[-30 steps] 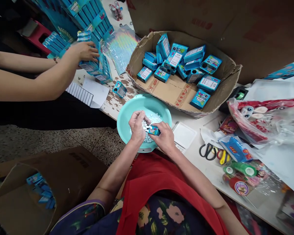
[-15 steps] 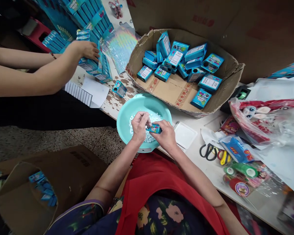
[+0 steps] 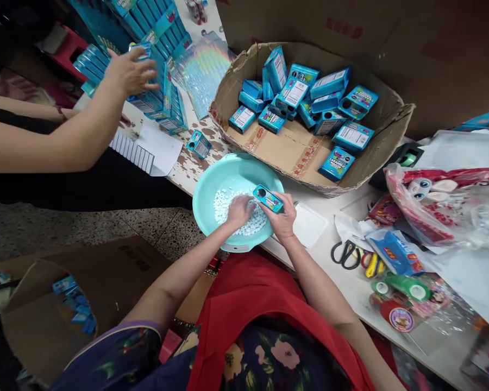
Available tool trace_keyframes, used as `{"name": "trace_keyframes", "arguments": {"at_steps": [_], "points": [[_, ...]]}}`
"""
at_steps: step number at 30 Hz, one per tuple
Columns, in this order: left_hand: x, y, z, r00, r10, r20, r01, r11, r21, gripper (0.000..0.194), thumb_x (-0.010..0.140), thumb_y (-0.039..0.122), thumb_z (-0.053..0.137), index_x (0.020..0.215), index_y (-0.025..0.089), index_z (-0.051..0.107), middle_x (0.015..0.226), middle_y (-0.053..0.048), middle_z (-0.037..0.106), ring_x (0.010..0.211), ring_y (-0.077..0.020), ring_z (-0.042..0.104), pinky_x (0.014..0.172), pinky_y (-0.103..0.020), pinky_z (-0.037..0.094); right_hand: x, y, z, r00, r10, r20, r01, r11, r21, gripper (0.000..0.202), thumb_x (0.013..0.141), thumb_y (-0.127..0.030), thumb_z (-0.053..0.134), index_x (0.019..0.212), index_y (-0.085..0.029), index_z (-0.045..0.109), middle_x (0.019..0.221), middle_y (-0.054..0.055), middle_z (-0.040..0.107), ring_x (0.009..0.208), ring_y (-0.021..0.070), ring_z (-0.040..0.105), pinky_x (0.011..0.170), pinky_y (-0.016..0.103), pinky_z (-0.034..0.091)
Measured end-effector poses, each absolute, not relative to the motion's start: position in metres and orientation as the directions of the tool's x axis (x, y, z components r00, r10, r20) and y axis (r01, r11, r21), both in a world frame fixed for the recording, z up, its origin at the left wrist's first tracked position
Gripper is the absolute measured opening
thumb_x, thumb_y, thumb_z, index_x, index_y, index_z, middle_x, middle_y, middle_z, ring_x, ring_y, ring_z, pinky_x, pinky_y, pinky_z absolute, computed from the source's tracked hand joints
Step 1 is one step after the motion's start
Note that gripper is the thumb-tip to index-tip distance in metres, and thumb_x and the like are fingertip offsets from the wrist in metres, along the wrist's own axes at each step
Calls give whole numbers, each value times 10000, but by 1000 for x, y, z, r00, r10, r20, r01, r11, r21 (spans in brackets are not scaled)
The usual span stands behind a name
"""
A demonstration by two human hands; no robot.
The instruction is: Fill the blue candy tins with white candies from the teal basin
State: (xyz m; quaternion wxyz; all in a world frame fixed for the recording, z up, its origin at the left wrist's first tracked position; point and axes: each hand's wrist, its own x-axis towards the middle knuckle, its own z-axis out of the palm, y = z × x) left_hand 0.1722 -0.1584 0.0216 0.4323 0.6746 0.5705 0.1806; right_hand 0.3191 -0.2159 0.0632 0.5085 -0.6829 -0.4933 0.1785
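Note:
My right hand (image 3: 284, 217) grips a small blue candy box (image 3: 274, 203), tilted above the right side of a turquoise bowl (image 3: 204, 187). A dark round spot shows at the box's left end. Inside the bowl lies a heap of small white candies (image 3: 252, 225). My left hand (image 3: 239, 210) is down among these candies, left of the box and apart from it; its fingertips are partly hidden and blurred. On the table, up and left of the bowl, stands a single blue box (image 3: 199, 144).
A torn cardboard tray (image 3: 285, 144) behind the bowl holds several blue boxes. At left, a co-worker's hand (image 3: 134, 73) is over stacked boxes (image 3: 171, 106). Scissors (image 3: 346, 254), tape rolls (image 3: 418, 289) and a white lid (image 3: 309, 224) lie at right. An open carton (image 3: 126, 293) stands lower left.
My left hand has dropped from the box's end into the candies. My right hand has moved slightly right and up, tilting the box. The co-worker's hand has lifted with fingers spread.

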Motion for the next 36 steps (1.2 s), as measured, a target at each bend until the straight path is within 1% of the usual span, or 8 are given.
{"name": "trace_keyframes", "arguments": {"at_steps": [3, 7, 12, 18, 23, 26, 29, 36], "points": [[189, -180, 11, 482, 814, -325, 763, -207, 613, 401, 820, 419, 571, 1162, 217, 627, 1312, -128, 533, 1251, -365, 385, 1005, -541, 318, 314, -213, 50, 457, 859, 232, 507, -37, -861, 383, 790, -459, 676, 1077, -210, 631, 1003, 89, 626, 958, 237, 590, 890, 413, 462], [174, -196, 21, 601, 642, -476, 794, -412, 447, 472, 910, 515, 372, 1195, 208, 589, 1237, -160, 515, 1143, -362, 439, 897, -540, 396, 312, -212, 47, 440, 868, 231, 539, -50, -841, 385, 800, -459, 672, 1092, -212, 631, 1017, 91, 629, 981, 239, 578, 903, 409, 442], [129, -190, 27, 612, 583, -534, 762, -253, 597, 272, 783, 401, 582, 942, 192, 652, 978, -113, 581, 988, -309, 541, 910, -453, 410, 312, -211, 49, 449, 861, 238, 568, -70, -820, 386, 813, -464, 662, 1095, -202, 628, 1007, 90, 634, 962, 233, 582, 885, 384, 441], [124, -173, 30, 452, 717, -530, 702, 81, 708, 216, 677, 378, 634, 631, 189, 541, 566, -2, 480, 608, -172, 521, 598, -262, 421, 314, -211, 52, 430, 871, 238, 558, -48, -829, 375, 797, -448, 681, 1078, -205, 633, 1004, 83, 646, 959, 231, 595, 887, 387, 444], [131, -168, 63, 278, 814, -510, 427, 371, 825, 345, 781, 546, 422, 752, 204, 452, 563, 32, 444, 392, -95, 371, 372, -208, 256, 310, -221, 64, 279, 932, 230, 575, 29, -817, 294, 796, -364, 682, 1054, -229, 644, 995, 65, 663, 958, 230, 603, 873, 382, 458], [140, -168, 90, 185, 882, -433, -16, 443, 896, 278, 777, 477, 464, 748, 210, 391, 578, 42, 439, 388, -81, 385, 363, -193, 255, 302, -228, 70, 179, 967, 180, 637, 25, -770, 273, 786, -304, 676, 1045, -223, 651, 963, 58, 661, 937, 235, 591, 842, 372, 451], [154, -167, 107, 76, 932, -356, -462, 349, 815, 204, 720, 345, 561, 702, 192, 428, 580, 23, 508, 461, -103, 505, 428, -204, 379, 291, -233, 76, 84, 992, 94, 689, 10, -724, 271, 764, -277, 683, 1027, -218, 658, 933, 54, 652, 916, 242, 581, 813, 368, 439], [171, -163, 114, -123, 947, -297, -526, 191, 828, 282, 750, 326, 654, 639, 175, 443, 536, 42, 503, 475, -121, 569, 494, -236, 448, 283, -233, 95, 47, 997, 56, 721, 5, -693, 267, 750, -282, 714, 1005, -224, 662, 916, 43, 649, 900, 239, 584, 800, 354, 418]]}}
